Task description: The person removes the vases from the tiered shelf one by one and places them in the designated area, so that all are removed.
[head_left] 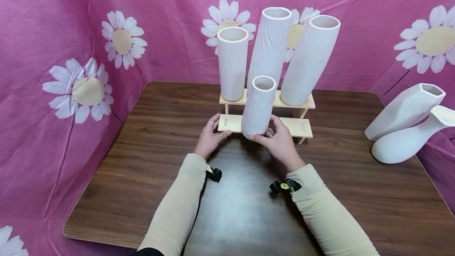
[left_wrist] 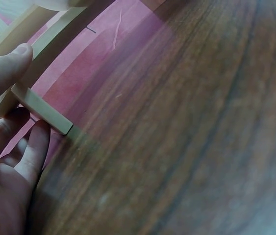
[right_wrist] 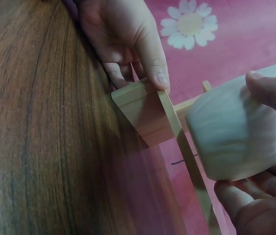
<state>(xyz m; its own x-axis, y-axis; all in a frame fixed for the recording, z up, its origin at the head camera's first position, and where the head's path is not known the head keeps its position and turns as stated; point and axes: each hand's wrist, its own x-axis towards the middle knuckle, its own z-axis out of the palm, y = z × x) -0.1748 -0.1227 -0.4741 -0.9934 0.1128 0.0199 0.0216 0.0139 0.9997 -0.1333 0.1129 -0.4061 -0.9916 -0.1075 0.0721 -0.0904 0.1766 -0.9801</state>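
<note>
My right hand (head_left: 282,145) grips a small white vase (head_left: 258,108) low down, thumb in front and fingers behind. The vase stands upright at the lower step (head_left: 295,127) of a pale wooden two-tier rack; whether its base fully rests there I cannot tell. At that step's left end, my left hand (head_left: 208,139) pinches the board, thumb on the front edge. In the left wrist view the thumb lies against the board, and other fingers (left_wrist: 38,147) are by the rack's leg (left_wrist: 42,110). In the right wrist view the vase's rounded base (right_wrist: 236,132) is beside the board.
On the upper step (head_left: 232,100) stand a ribbed white vase (head_left: 232,66), a tall wavy one (head_left: 270,42) and a smooth slanted one (head_left: 310,62). At the table's right lie an angular white vase (head_left: 401,110) and a long-necked one (head_left: 398,141). Pink flowered cloth (head_left: 170,42) surrounds the brown table (head_left: 142,149).
</note>
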